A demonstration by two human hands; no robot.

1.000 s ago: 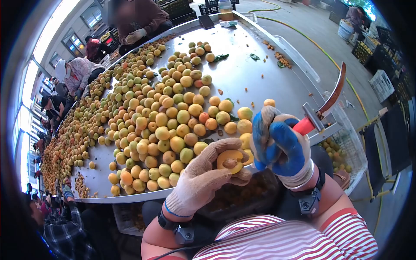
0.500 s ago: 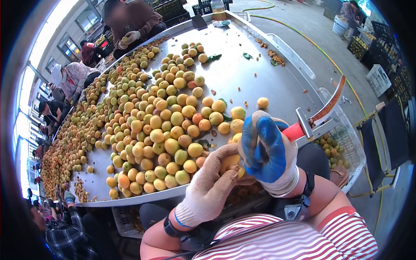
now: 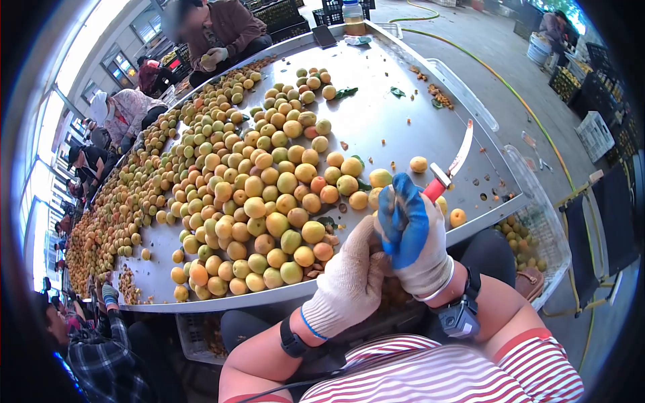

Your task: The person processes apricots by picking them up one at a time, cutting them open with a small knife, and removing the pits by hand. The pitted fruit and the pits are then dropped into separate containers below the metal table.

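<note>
My right hand (image 3: 411, 232), in a white glove with a blue coated palm, is closed around the red handle of a knife (image 3: 461, 149). The curved blade points up and away over the metal table (image 3: 437, 144). My left hand (image 3: 349, 285), in a plain white knit glove, is closed with its fingertips against the right hand. Whatever lies between the fingers is hidden. Just beyond both hands, many yellow-green and orange apricots (image 3: 312, 232) cover the table, and a single apricot (image 3: 457, 217) sits right of the knife handle.
Below the table's right edge stands a clear crate (image 3: 547, 215) with fruit inside. A folding chair (image 3: 594, 228) is at the right. Several people work along the far left side, one person (image 3: 225, 33) at the back. A phone (image 3: 324, 36) and a jar (image 3: 353, 19) stand at the far end.
The knife has swung left and its blade now points more upward. The cut apricot that showed in my left fingers is out of sight. The whole view has shifted slightly.
</note>
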